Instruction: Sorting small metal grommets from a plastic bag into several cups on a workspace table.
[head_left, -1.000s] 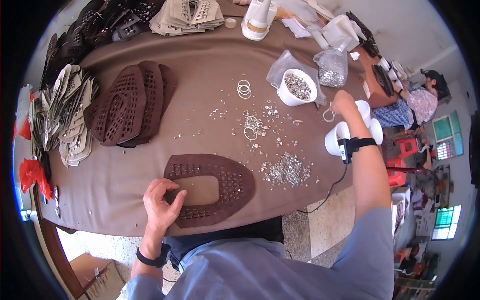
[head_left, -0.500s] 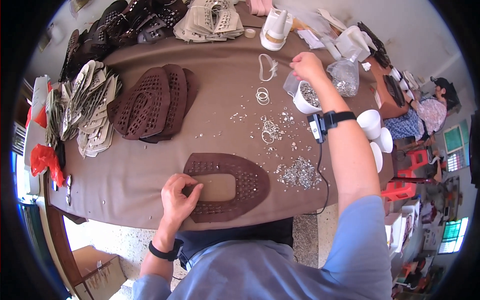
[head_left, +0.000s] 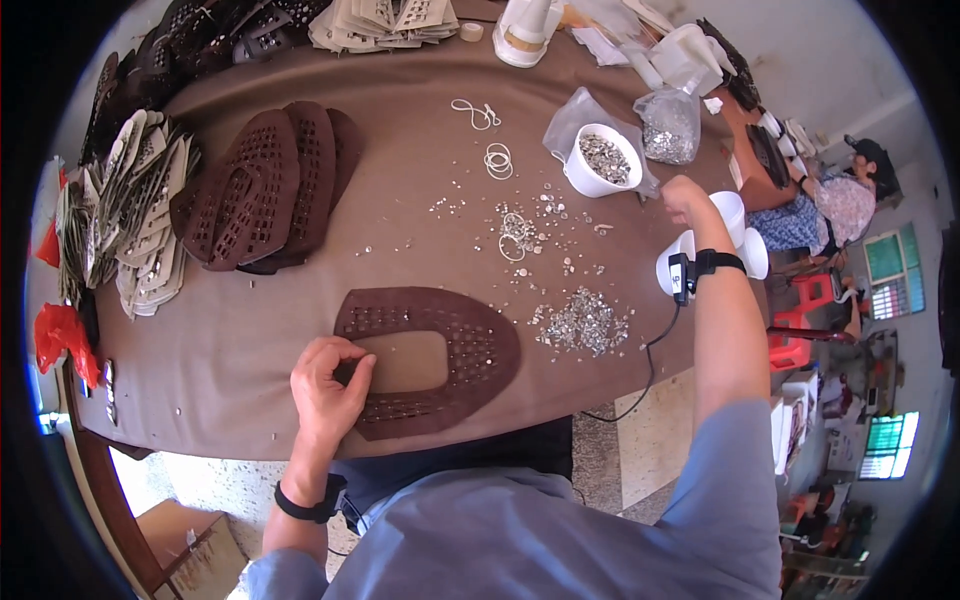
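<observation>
A dark brown perforated shoe upper (head_left: 485, 345), U-shaped and set with small metal studs, lies flat at the table's near middle. At its left end rests my left hand (head_left: 325, 392), thumb and forefinger pinched together; anything between the tips is too small to tell. My right hand (head_left: 690, 203) is at the right, its fingers curled in just above the white cups (head_left: 728, 215). Beside those fingers is the edge of a clear plastic bag (head_left: 572, 122), spread around a white cup of metal studs (head_left: 604, 165). What the right fingers hold is hidden.
A heap of silvery studs (head_left: 585, 322) lies right of the upper, with loose ones scattered beyond. Brown uppers (head_left: 265, 190) and pale perforated pieces (head_left: 150, 215) are stacked at left. A cable (head_left: 650, 365) trails from my right wrist. Another person (head_left: 850, 205) sits far right.
My right hand has moved from beyond the stud-filled cup toward me and right, to the white cups. My left hand keeps its pinch by the upper. The whole view has shifted slightly.
</observation>
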